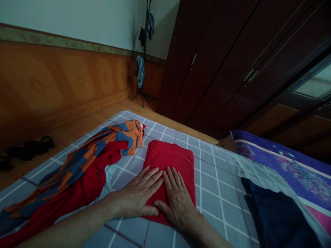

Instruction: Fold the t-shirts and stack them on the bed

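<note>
A red cloth (170,153), folded into a rough rectangle, lies on the grey checked bed cover (214,186). My left hand (138,196) rests flat across its left part, fingers stretched out, with the wrist beyond the cloth's edge. Flat on the lower middle of the same cloth is my right hand (178,199), its fingers extended and its thumb near the left thumb. Neither hand grips anything. Parts of the cloth are hidden under both palms.
Left of the cloth lies a loose heap of orange-and-blue clothing (103,144) with red fabric (88,182). Dark folded clothing (281,217) is at the right, beside a purple patterned cover (292,162). A coat stand (145,44) and dark wardrobe (219,51) stand beyond the bed.
</note>
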`<state>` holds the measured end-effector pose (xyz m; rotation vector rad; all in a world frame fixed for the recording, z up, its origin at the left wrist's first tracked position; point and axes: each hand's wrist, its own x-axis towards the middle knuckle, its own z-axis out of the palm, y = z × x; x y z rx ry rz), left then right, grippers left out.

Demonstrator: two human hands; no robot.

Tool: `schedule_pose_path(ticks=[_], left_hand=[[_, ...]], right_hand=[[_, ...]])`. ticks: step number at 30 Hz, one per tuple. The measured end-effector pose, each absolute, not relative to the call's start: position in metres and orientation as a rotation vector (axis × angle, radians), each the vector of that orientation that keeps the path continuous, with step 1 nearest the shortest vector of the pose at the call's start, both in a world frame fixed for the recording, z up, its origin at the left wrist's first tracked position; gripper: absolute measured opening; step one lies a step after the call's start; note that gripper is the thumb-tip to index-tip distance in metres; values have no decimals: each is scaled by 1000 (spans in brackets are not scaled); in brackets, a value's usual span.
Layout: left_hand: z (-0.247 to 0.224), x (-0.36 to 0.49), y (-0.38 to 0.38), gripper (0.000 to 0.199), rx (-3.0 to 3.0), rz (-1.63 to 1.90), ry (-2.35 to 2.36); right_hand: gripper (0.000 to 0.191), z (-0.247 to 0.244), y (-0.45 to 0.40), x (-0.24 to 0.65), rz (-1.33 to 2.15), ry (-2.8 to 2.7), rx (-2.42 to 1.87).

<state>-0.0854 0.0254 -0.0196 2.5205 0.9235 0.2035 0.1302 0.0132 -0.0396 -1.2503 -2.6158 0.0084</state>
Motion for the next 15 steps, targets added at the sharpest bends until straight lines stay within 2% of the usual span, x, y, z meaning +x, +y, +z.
schedule_pose_path(ticks=[7, 12, 15], left_hand=[[-25, -86, 26, 90, 2531, 166, 937], [-26, -85, 25, 94, 2539, 123, 966], [-27, -85, 25, 92, 2555, 146, 970]], right_hand=[[87, -40, 14, 131, 26, -2619, -1235], [76, -38, 15, 131, 55, -2622, -1292], [76, -34, 14, 128, 57, -2641, -1326]])
